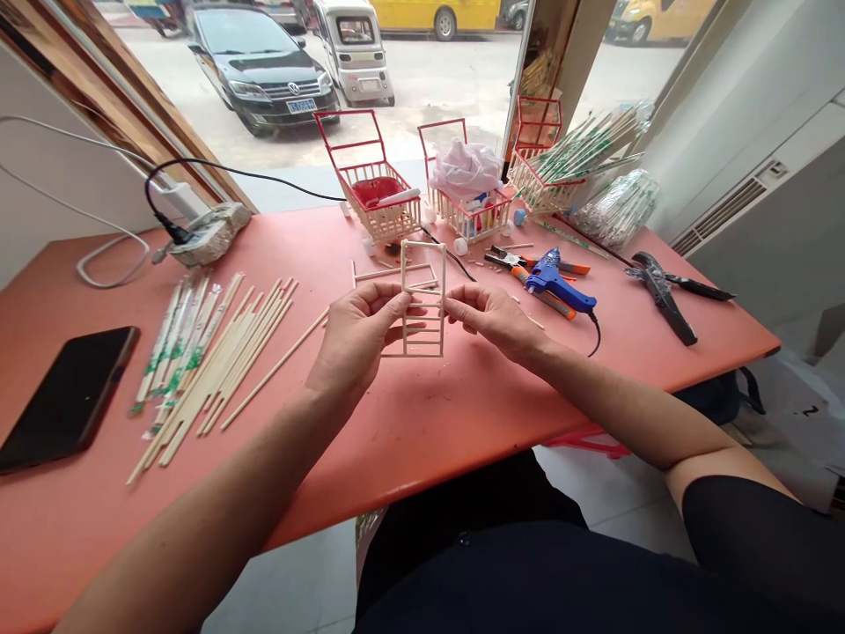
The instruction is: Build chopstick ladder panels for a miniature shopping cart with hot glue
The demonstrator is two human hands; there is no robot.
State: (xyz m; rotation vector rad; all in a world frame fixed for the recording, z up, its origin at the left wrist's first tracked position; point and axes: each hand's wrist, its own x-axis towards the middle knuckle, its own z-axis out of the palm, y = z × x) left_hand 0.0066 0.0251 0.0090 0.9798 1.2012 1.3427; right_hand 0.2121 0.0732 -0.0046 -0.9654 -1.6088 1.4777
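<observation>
A wide window (429, 84) faces a street of parked cars. The salmon tabletop (409, 423) below carries loose chopsticks (211, 361), a black phone (66, 396) and a blue glue gun (558, 283). Above its middle, the left hand (360, 339) and right hand (495, 319) pinch a ladder-like stick frame (423, 299) by its sides.

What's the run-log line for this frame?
left hand: grips stick frame left rail | right hand: grips right rail | frame: held above table | nearby: glue gun, chopsticks
</observation>
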